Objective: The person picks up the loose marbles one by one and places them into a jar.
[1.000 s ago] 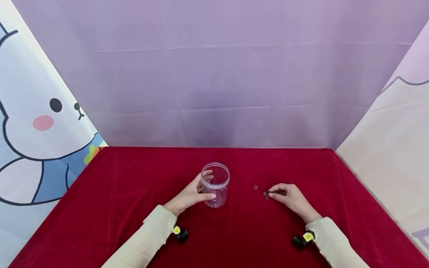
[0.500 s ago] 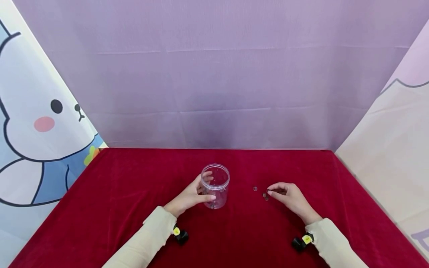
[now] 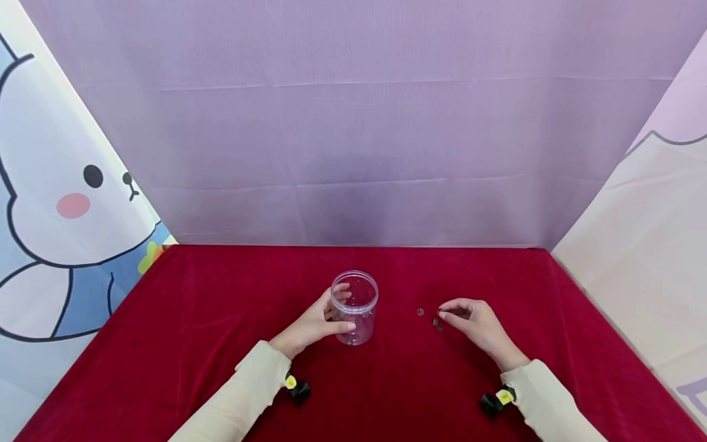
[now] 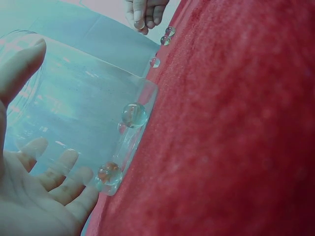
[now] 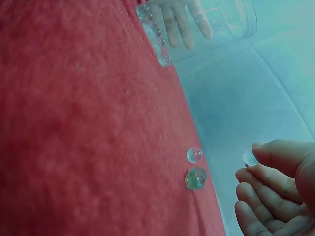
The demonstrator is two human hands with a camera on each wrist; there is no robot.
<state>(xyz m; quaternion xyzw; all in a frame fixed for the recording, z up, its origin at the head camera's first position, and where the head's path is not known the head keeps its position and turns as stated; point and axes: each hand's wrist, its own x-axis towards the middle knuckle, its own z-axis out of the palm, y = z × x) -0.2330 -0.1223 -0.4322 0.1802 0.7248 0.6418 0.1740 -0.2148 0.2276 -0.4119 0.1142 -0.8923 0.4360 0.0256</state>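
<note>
My left hand (image 3: 312, 322) holds a clear plastic jar (image 3: 363, 316) upright and lidless on the cloth, thumb in front and fingers round the far side. A few marbles lie at its bottom, including a clear one (image 4: 134, 115) and one with an orange-brown tint (image 4: 109, 173). To the right, my right hand (image 3: 483, 325) pinches a clear glass marble (image 5: 250, 158) between thumb and index finger, raised above the cloth. Beside those fingertips lie a pair of marbles (image 3: 435, 321) close together, and a single clear marble (image 3: 420, 312) sits nearer the jar.
Red velvety cloth (image 3: 375, 393) covers the table. A lilac curtain (image 3: 353, 123) hangs along the back edge, with a cartoon-printed sheet (image 3: 72, 153) at the left and a pale sheet (image 3: 641, 245) at the right. Each wrist wears a small black camera (image 3: 490, 404).
My right hand has lifted a marble off the small group and shifted slightly up and left with it. My left hand and the jar stay in place.
</note>
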